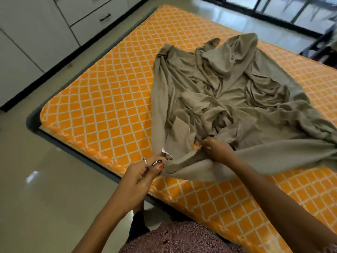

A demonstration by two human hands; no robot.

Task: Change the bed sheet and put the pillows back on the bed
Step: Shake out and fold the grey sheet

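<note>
A crumpled grey-beige bed sheet [228, 92] lies bunched over the middle and right of the bed. Under it the mattress [113, 106] shows an orange cover with a white lattice pattern. My left hand [144, 172] pinches the sheet's near edge beside a small white label [166, 152], close to the mattress's front edge. A little to the right, my right hand [217, 148] grips the same edge, fingers curled into the cloth. No pillows are in view.
The mattress sits on a dark frame [73, 143] with glossy tiled floor [45, 189] to the left. White cabinets with drawers [54, 24] line the far left wall. Dark-framed glass doors [273, 11] stand beyond the bed's far side.
</note>
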